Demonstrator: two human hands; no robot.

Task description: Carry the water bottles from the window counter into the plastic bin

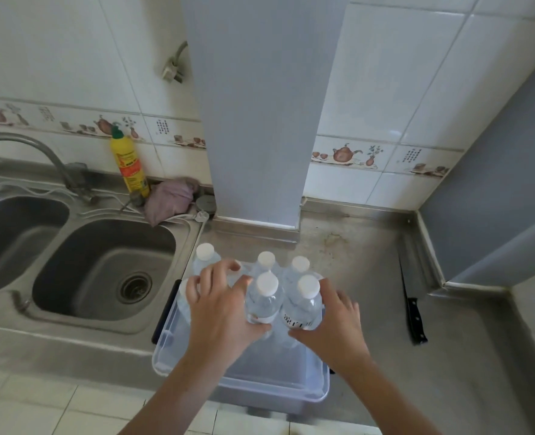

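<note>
Where the steel counter [370, 277] meets the double stainless sink [103, 265], a clear rectangular plastic bin [244, 381] sits at the front edge, its near end overhanging slightly. Head view only. Several clear white-capped water bottles stand upright in the bin's far half, packed close together. Left hand [219, 312] wraps the front-left bottle [264, 301], thumb low on its label, fingers spread over the bottles behind. Right hand [335, 324] cups the front-right bottle [304, 304], thumb across its printed label, fingers round the far side. Two more bottles [266, 260] [300, 265] stand just behind these; another [205, 254] stands at the far left corner (partly hidden by the left fingers). A black-handled knife [412, 306] lies on the counter well right of the bin. A yellow squeeze bottle [128, 164] and a crumpled lilac cloth [170, 197] stand behind the sink against the tiled wall.
</note>
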